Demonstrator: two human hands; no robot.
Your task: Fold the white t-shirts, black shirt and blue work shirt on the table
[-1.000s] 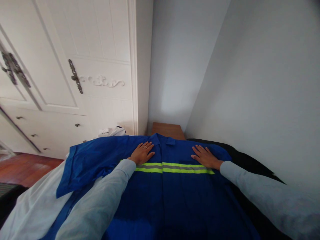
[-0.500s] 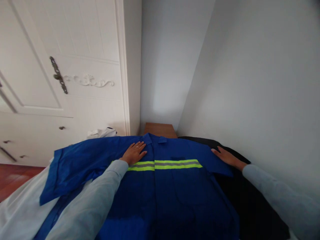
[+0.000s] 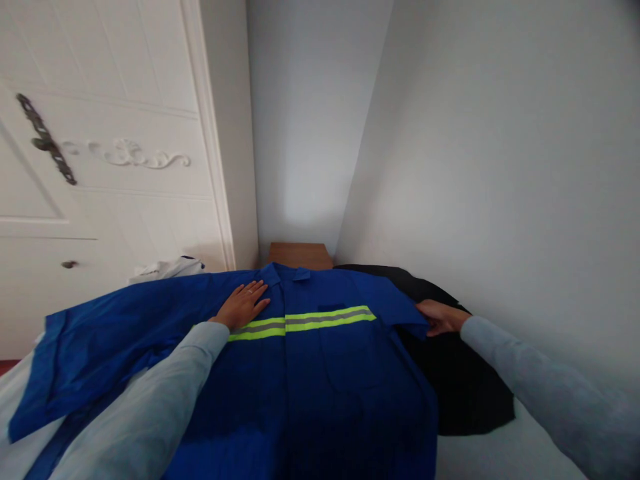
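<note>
A blue work shirt with a yellow-green and grey reflective stripe across its chest lies spread out, collar at the far side. My left hand rests flat on its upper chest beside the collar, fingers stretched, a ring on one finger. At the right, my right hand has its fingers closed on the end of the shirt's short sleeve; the fingertips are partly hidden. Under that sleeve lies a black garment. The other sleeve stretches out to the left.
A white cabinet with dark metal handles stands at the left. A grey wall rises on the right. In the far corner is a brown wooden piece of furniture. White cloth lies behind the left sleeve.
My right hand has gone from lying spread on the sleeve to gripping its end. The view has turned right. My left hand stays flat on the chest.
</note>
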